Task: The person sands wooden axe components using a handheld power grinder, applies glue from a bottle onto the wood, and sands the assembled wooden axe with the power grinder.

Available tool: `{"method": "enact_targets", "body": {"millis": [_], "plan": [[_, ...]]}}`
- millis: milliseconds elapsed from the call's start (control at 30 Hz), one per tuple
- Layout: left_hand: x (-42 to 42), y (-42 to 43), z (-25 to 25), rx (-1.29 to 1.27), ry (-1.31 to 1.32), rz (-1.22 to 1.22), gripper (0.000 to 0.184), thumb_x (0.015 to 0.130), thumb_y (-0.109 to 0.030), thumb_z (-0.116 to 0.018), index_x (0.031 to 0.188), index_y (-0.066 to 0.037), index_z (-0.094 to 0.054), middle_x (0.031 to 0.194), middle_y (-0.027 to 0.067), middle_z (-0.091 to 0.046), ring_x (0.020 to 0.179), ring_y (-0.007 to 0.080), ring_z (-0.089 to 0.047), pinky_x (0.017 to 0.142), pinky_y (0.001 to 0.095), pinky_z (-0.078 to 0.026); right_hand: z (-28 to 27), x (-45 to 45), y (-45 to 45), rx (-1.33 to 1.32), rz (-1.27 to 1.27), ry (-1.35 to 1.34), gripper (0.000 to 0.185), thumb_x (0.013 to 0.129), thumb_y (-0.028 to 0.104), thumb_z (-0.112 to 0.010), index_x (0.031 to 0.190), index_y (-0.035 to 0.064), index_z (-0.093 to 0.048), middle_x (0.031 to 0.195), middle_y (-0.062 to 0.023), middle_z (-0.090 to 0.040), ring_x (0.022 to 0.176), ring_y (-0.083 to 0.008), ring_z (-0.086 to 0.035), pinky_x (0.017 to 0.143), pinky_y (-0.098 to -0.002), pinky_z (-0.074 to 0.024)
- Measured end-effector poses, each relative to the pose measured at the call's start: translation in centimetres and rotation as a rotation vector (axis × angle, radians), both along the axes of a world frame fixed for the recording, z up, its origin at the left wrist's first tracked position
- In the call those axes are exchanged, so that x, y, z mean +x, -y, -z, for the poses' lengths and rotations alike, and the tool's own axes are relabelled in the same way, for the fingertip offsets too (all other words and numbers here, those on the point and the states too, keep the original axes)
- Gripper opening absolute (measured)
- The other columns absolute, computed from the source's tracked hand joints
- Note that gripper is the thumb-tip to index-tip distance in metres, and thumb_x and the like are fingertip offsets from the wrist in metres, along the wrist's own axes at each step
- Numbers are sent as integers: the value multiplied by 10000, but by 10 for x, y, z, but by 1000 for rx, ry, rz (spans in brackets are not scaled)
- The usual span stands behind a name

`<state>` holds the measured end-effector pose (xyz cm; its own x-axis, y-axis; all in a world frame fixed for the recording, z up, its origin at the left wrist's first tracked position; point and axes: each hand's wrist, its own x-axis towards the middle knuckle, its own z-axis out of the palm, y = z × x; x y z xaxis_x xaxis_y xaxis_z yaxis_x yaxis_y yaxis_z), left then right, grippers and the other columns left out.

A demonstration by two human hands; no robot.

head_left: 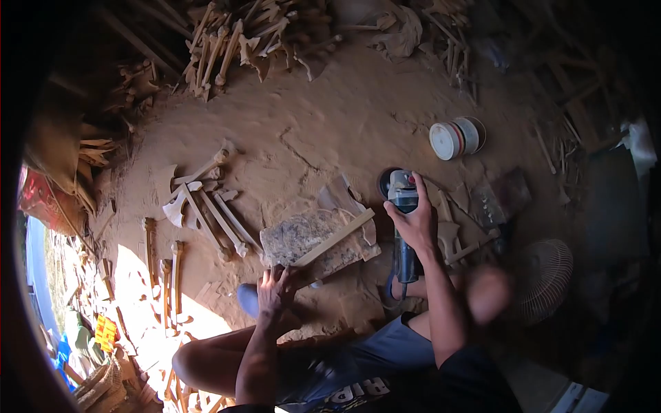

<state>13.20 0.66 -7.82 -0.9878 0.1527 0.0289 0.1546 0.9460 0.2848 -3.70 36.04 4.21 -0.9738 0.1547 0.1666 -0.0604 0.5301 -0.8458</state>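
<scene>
An angle grinder (405, 237) stands near my right leg, its round disc at the far end and its dark body toward me. My right hand (418, 219) is closed around its head. A rough, mottled block (296, 235) lies on the ground before me. Across it, slanting up to the right, rests a pale straight strip (336, 237); whether it is bone or wood I cannot tell. At the strip's lower left end my left hand (275, 289) is closed, fingers at the block's near edge. The grinder and strip are apart.
Loose long bones (210, 217) lie left of the block, with several more (167, 282) in the sunlit patch. A bone heap (234, 48) is at the back. A white bucket (454, 139) lies tipped over. A round wire fan guard (544, 282) is at right.
</scene>
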Motion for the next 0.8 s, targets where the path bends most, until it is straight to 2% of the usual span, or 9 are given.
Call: {"method": "enact_targets", "body": {"millis": [133,200,333,467,533,633,667,733,800], "plan": [[-7,17,24,287,-188,85,404,794,-91,-765,1192,-79,-704,1073,104,-678,932,320,-646,746,416,-535,-60,-1,-5,-104,31,-69,831,831,175,-844,1525,21,-414,1286,-189,-660,1139,-251,-671,975,-373,-538],[-25,7,-13,490,-360,123,320,809,-40,-762,1127,-41,-729,927,71,-702,790,275,-662,666,358,-523,-80,0,-9,-236,9,-169,795,848,145,-828,1518,19,-417,1256,-170,-663,1107,-217,-668,959,-366,-550],[-20,4,-54,1400,250,-438,231,960,-145,-700,1052,65,-725,663,-16,-579,592,91,-527,536,249,-399,-94,0,-18,-225,74,-270,812,852,163,-833,1518,-19,-405,1409,-198,-563,1248,-263,-589,1057,-395,-493],[-7,64,7,1804,642,-541,297,957,-252,-645,1056,24,-694,773,67,-670,605,149,-603,552,277,-473,-86,3,-15,-272,11,-242,813,854,162,-832,1518,-28,-404,1415,-202,-553,1262,-261,-576,1061,-393,-483],[1,83,21,1760,886,-713,292,953,-282,-629,1043,-9,-683,754,64,-649,615,167,-605,564,314,-483,-83,7,-4,-233,-49,-235,812,849,152,-833,1519,-19,-408,1391,-185,-577,1226,-245,-601,1037,-378,-496],[18,115,109,1508,1041,-977,284,953,-300,-577,966,-32,-672,675,59,-576,593,213,-592,596,395,-510,-76,14,20,-236,-176,-134,809,847,151,-834,1521,-1,-414,1371,-164,-602,1198,-230,-621,1021,-366,-506],[23,101,124,1119,679,-1365,376,945,-344,-567,1018,6,-683,825,124,-663,684,255,-645,652,452,-546,-74,17,31,-237,-203,-82,815,834,152,-838,1521,16,-420,1356,-157,-618,1194,-221,-625,1020,-360,-505],[8,59,58,1074,536,-1433,453,952,-374,-555,1072,47,-671,968,172,-690,807,304,-676,726,472,-560,-57,20,48,-150,-303,-47,817,826,149,-836,1517,12,-422,1348,-164,-624,1192,-220,-627,1021,-361,-505],[6,52,43,1019,448,-1477,535,949,-406,-546,1087,99,-662,1076,244,-699,943,374,-686,813,488,-555,-45,27,71,-155,-414,24,823,817,146,-826,1517,8,-418,1374,-189,-612,1225,-243,-625,1031,-365,-502]]}}
